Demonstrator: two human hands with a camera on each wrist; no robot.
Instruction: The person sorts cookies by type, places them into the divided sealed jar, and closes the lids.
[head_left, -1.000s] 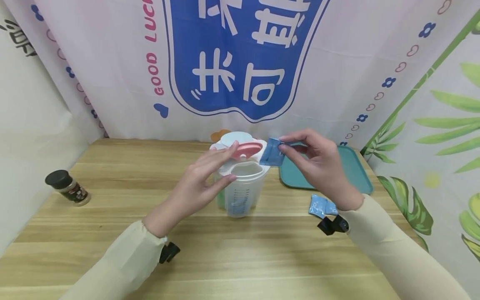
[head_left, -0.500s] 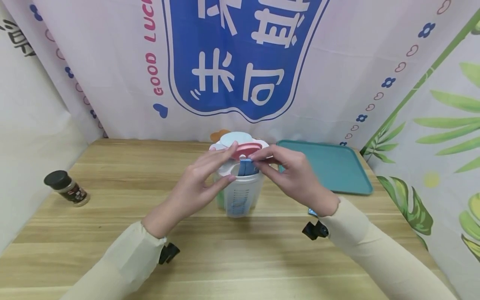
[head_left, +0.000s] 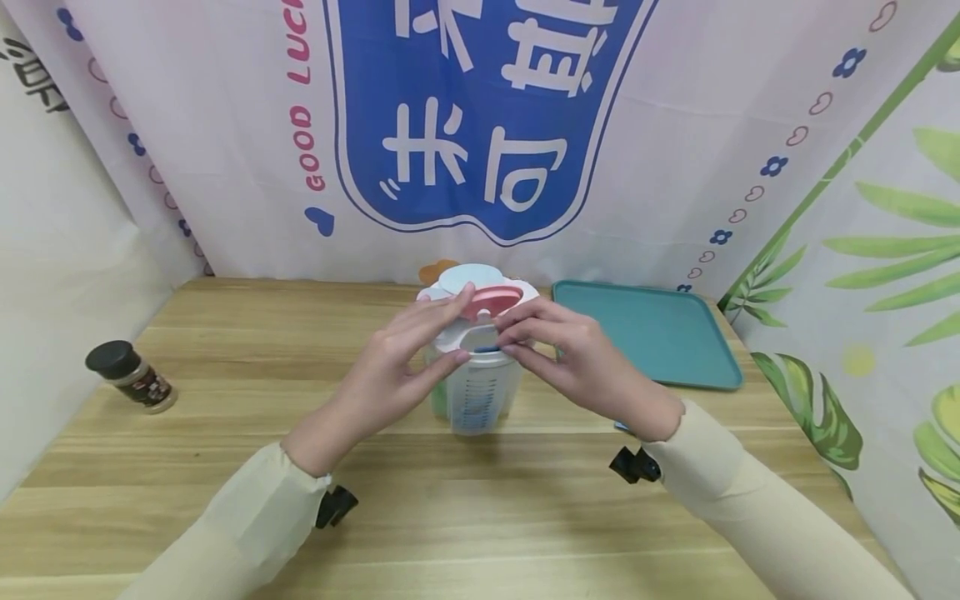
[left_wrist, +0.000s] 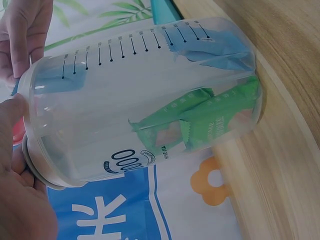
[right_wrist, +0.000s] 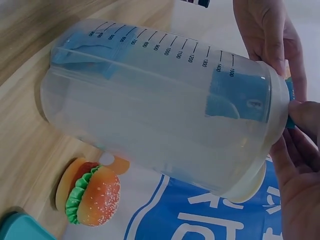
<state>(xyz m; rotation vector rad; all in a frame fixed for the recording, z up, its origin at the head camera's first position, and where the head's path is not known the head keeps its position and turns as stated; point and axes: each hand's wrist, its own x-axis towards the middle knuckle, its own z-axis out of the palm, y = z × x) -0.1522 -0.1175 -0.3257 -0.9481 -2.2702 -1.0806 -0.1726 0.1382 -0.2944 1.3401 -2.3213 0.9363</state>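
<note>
A clear storage container (head_left: 474, 400) with a white lid and measuring marks stands upright on the wooden table. Its pink flip cap (head_left: 495, 300) is raised over the front opening. My left hand (head_left: 405, 354) holds the lid, thumb at the front rim. With thumb and fingers, my right hand (head_left: 573, 354) pinches the top edge of a blue packet (right_wrist: 235, 95), which hangs inside the opening, mostly below the rim. At the bottom of the container lies more blue packaging (left_wrist: 215, 50). Green packets (left_wrist: 215, 117) lie in another compartment.
A black-capped seasoning jar (head_left: 133, 375) stands at the left. To the back right lies a teal tray (head_left: 660, 333). A toy hamburger (right_wrist: 87, 192) sits behind the container. A bit of blue packet (head_left: 621, 426) shows beside the right wrist.
My right hand has moved left from beside the container to its opening, lowering the blue packet inside until only its top edge shows. My left hand has stayed on the lid.
</note>
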